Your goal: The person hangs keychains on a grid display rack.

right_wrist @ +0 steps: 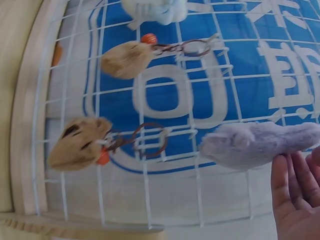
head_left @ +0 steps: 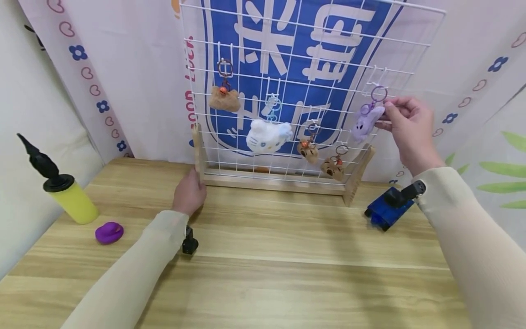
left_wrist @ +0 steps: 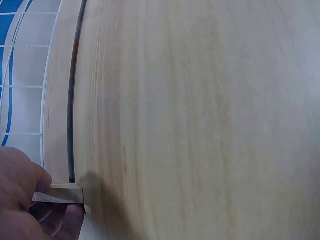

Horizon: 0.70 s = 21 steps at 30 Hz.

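My right hand [head_left: 411,130] pinches the edge of a lilac plush keychain [head_left: 365,123] that hangs by its purple ring at the right of a white wire grid rack [head_left: 320,84]. Seen from the right wrist, the fingertips [right_wrist: 280,172] touch the underside of the lilac plush [right_wrist: 240,145]. My left hand [head_left: 189,192] grips the left wooden foot [left_wrist: 60,192] of the rack's stand, thumb on one side and fingers on the other. Also on the grid hang a flat brown plush keychain [head_left: 224,99], a white cat plush keychain [head_left: 267,137] and two small brown plush keychains [head_left: 333,169].
On the wooden table [head_left: 263,274], a yellow pump [head_left: 76,201] with a black nozzle stands at the left, with a purple ring-shaped object [head_left: 109,233] near it. A blue object [head_left: 388,208] lies below the right wrist. Printed cloth [head_left: 156,91] hangs behind the rack.
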Each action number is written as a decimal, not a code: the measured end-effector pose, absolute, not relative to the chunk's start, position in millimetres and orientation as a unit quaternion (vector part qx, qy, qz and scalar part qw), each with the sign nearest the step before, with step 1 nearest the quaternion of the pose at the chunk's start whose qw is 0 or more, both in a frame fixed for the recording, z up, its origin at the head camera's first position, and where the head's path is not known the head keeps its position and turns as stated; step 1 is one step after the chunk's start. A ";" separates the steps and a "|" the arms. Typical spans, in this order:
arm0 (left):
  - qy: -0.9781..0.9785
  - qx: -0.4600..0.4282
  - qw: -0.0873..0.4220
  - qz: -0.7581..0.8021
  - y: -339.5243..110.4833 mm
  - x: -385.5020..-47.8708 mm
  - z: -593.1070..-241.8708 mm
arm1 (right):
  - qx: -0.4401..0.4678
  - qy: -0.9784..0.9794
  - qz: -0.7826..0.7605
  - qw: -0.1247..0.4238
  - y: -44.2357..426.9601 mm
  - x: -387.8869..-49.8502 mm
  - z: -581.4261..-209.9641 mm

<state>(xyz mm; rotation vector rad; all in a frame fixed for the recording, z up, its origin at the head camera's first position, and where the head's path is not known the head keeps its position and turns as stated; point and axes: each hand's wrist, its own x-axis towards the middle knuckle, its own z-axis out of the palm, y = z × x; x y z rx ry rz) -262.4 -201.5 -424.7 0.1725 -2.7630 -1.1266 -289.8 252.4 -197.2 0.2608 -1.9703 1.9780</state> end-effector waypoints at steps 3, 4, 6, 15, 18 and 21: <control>-0.922 0.054 0.075 -0.376 -201.2 -263.7 -426.0 | 0.083 -0.708 0.683 0.160 258.9 -285.7 -206.2; -0.923 0.051 0.073 -0.375 -201.1 -263.8 -426.3 | 0.079 -0.718 0.673 0.159 260.9 -283.6 -210.1; -0.922 0.044 0.074 -0.378 -202.6 -264.4 -426.7 | 0.071 -0.737 0.652 0.164 263.2 -279.2 -220.1; -0.904 0.030 0.071 -0.420 -215.8 -260.0 -409.7 | 0.108 -0.812 0.554 0.152 258.1 -249.9 -281.5; -0.909 0.017 0.100 -0.405 -220.2 -252.7 -402.0 | 0.146 -0.868 0.448 0.156 255.6 -237.7 -299.8; -0.915 0.011 0.149 -0.374 -223.4 -243.7 -395.6 | 0.187 -0.897 0.367 0.159 253.8 -226.8 -316.4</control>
